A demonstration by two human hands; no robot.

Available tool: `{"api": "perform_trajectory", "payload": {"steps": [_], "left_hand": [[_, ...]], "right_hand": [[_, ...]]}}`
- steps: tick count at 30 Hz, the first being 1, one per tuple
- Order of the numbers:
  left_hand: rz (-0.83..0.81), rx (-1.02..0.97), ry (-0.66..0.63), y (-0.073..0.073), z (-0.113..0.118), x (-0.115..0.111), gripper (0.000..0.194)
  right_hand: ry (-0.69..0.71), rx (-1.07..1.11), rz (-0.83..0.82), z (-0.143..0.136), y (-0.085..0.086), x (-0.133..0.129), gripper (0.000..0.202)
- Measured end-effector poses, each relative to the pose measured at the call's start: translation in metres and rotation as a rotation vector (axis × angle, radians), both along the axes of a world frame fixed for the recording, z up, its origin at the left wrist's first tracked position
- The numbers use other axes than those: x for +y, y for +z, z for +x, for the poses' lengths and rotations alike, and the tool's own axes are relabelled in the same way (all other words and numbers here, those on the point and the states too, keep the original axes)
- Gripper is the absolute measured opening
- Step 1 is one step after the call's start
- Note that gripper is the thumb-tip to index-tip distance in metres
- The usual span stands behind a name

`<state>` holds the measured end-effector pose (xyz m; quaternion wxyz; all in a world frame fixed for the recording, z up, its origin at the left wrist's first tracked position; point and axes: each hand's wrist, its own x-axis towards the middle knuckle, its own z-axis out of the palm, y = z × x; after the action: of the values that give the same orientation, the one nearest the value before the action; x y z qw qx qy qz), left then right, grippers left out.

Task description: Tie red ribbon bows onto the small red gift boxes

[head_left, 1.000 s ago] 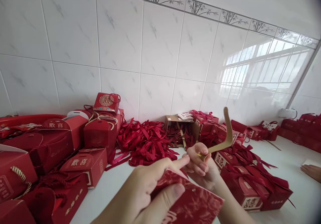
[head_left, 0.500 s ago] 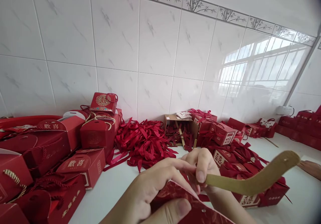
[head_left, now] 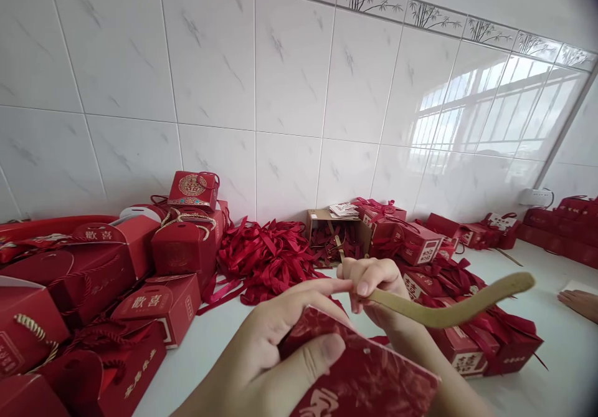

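My left hand [head_left: 284,348] grips a red printed gift box [head_left: 369,373], its thumb lying across the near face. A small hole shows near the box's top edge, and pale lettering runs off the bottom of the view. Beyond the box, my right hand [head_left: 374,283] pinches one end of a curved gold-tan strap [head_left: 448,314] between thumb and fingers. The strap's free end sticks out to the right with an upward bend. My left index finger reaches to the pinched end beside the right fingertips. The far side of the box is hidden.
Red gift boxes [head_left: 159,308] with rope handles are stacked at left. A heap of red ribbons [head_left: 266,258] lies by the tiled wall, beside a cardboard box [head_left: 317,220] of straps. Ribboned boxes [head_left: 509,348] stand at right; another person's hand [head_left: 579,301] rests at the right edge.
The red box has risen, showing more of its face and lettering. My right hand has shifted slightly up and left with the strap, which now appears narrower, turned more edge-on.
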<state>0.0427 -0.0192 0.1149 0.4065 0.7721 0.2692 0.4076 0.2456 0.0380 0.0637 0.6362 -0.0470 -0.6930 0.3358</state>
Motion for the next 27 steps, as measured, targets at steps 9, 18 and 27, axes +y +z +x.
{"api": "perform_trajectory", "payload": {"steps": [9, 18, 27], "left_hand": [[0.26, -0.091, 0.288, -0.005, -0.004, 0.025, 0.011], [0.651, -0.132, 0.341, -0.015, 0.009, 0.018, 0.022], [0.673, -0.152, 0.27, -0.015, 0.014, 0.017, 0.022]], "right_hand": [[-0.166, 0.152, -0.034, 0.012, 0.016, -0.009, 0.005], [-0.548, -0.135, 0.141, -0.013, 0.009, -0.03, 0.014], [-0.698, -0.183, 0.323, -0.01, 0.013, -0.033, 0.021]]}}
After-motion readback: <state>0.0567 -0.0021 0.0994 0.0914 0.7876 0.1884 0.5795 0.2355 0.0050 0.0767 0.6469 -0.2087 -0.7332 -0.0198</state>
